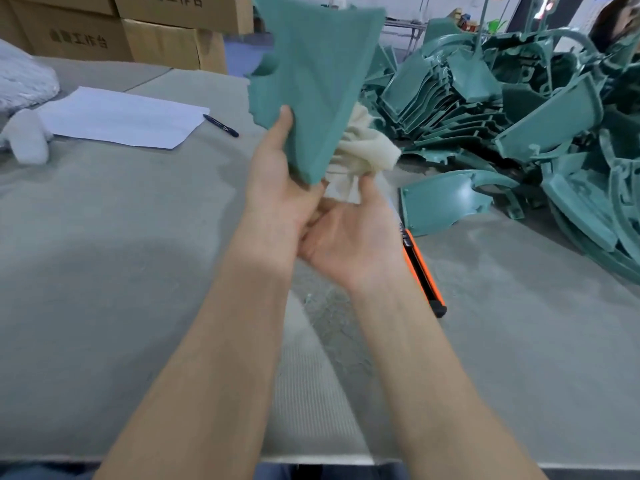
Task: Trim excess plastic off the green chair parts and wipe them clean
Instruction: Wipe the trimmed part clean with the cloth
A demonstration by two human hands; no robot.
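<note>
My left hand (277, 181) holds a flat green chair part (315, 84) upright above the table, thumb on its near face at the lower edge. My right hand (349, 237) sits just below and behind it, palm up, with a cream cloth (360, 150) bunched at its fingertips against the part's back side. An orange and black utility knife (424, 275) lies on the table just right of my right wrist. A big heap of green chair parts (519, 109) fills the right side of the table, with one single part (446, 199) lying nearest my hands.
The grey felt table (121, 244) holds a white paper sheet (124, 116) with a dark pen (221, 125) at the back left. A white fluffy bundle (24, 95) lies at the far left. Cardboard boxes (138, 32) stand behind. A person (620, 22) is at the top right.
</note>
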